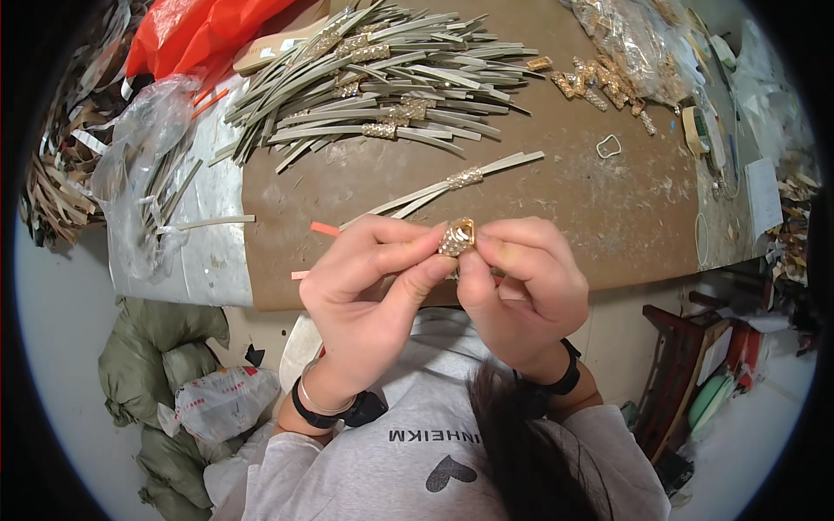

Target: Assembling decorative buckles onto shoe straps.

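A short gold tube-shaped ornament [453,238], studded with sparkling stones, sits between both hands above the table's near edge. Thumb and index finger of my left hand [373,269] pinch its left side. From the right, my right hand [526,282] grips it by the rim of its open end with thumb and fingertips. Pinkish-orange strips [325,229] show beside my left hand; whether that hand holds them cannot be made out. Just beyond my fingers lies a set of pale grey-green straps [512,162] gathered by a similar gold ornament [465,179].
Farther back is a large pile of finished-looking strap sets [417,78]. Loose gold ornaments [599,82] lie by a clear plastic bag [643,43]. A white loop [609,146] and a tape roll [695,130] are at right, a red bag [200,35] at far left.
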The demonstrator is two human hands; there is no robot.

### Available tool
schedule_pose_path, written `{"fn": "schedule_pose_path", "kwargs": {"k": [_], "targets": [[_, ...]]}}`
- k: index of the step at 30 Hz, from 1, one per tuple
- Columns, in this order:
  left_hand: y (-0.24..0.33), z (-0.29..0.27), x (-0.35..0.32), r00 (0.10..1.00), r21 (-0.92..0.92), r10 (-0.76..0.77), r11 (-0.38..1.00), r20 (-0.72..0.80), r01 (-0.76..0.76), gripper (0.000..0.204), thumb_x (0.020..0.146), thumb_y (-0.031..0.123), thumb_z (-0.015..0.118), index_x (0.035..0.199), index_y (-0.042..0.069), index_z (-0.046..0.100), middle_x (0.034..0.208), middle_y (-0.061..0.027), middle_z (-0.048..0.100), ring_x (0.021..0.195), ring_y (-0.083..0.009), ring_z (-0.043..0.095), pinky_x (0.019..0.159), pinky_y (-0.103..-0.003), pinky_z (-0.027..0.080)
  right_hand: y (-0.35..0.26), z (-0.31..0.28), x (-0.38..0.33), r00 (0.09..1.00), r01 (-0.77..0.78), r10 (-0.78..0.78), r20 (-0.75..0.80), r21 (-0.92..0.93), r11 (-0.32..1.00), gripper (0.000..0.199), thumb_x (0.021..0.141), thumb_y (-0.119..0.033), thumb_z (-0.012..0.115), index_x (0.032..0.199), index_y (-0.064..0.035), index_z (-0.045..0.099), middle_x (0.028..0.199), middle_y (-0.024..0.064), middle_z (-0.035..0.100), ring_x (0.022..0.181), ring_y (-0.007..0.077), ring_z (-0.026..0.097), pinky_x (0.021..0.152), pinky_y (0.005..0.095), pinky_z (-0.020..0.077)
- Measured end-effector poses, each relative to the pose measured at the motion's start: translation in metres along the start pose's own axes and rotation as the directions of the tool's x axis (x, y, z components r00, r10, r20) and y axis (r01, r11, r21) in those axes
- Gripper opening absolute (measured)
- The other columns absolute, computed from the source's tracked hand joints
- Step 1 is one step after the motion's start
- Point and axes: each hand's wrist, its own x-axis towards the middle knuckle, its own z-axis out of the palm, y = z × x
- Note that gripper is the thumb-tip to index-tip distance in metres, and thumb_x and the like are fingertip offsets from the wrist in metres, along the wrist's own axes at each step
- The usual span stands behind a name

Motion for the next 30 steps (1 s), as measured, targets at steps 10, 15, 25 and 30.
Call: {"fn": "schedule_pose_path", "kwargs": {"k": [10, 15, 25, 30], "targets": [[0.002, -0.002, -0.003, 0.999, -0.033, 0.045, 0.998, -0.005, -0.045, 0.022, 0.073, -0.007, 0.072, 0.095, -0.001, 0.071, 0.089, -0.0135, 0.067, 0.077, -0.0174, 0.064, 0.067, -0.025, 0.050, 0.001, 0.001, 0.002, 0.989, 0.145, -0.145, -0.001, -0.027, 0.989, 0.024, 0.073, 0.007, 0.069, 0.095, 0.0011, 0.062, 0.081, 0.0100, 0.062, 0.065, 0.0193, 0.059, 0.055, 0.0266, 0.0492], [0.005, 0.000, -0.007, 1.000, -0.113, -0.006, 0.994, -0.018, 0.004, 0.023, 0.072, -0.007, 0.073, 0.094, -0.001, 0.071, 0.089, -0.0138, 0.067, 0.077, -0.0177, 0.064, 0.068, -0.025, 0.051, -0.004, -0.001, 0.004, 0.952, 0.304, -0.301, 0.059, -0.065, 0.950, 0.027, 0.073, 0.007, 0.068, 0.099, 0.0032, 0.062, 0.089, 0.0110, 0.060, 0.069, 0.0207, 0.060, 0.060, 0.0292, 0.0512], [0.006, -0.010, 0.000, 0.997, -0.103, -0.029, 0.994, 0.066, 0.035, 0.017, 0.073, -0.007, 0.072, 0.089, -0.004, 0.068, 0.087, -0.0125, 0.065, 0.076, -0.0165, 0.062, 0.067, -0.025, 0.049, 0.006, -0.003, 0.001, 0.895, 0.440, -0.418, 0.157, -0.151, 0.885, 0.030, 0.073, 0.008, 0.068, 0.102, 0.0080, 0.061, 0.092, 0.0105, 0.059, 0.070, 0.0209, 0.060, 0.054, 0.0266, 0.0528], [0.004, -0.002, -0.006, 0.979, -0.313, -0.188, 0.928, 0.074, 0.201, 0.014, 0.075, -0.007, 0.071, 0.088, -0.004, 0.067, 0.089, -0.0118, 0.063, 0.079, -0.0155, 0.061, 0.069, -0.025, 0.049, 0.008, -0.002, -0.002, 0.900, 0.435, -0.424, 0.099, -0.143, 0.889, 0.029, 0.073, 0.007, 0.068, 0.101, 0.0071, 0.061, 0.091, 0.0098, 0.059, 0.069, 0.0204, 0.060, 0.053, 0.0278, 0.0527]]}}
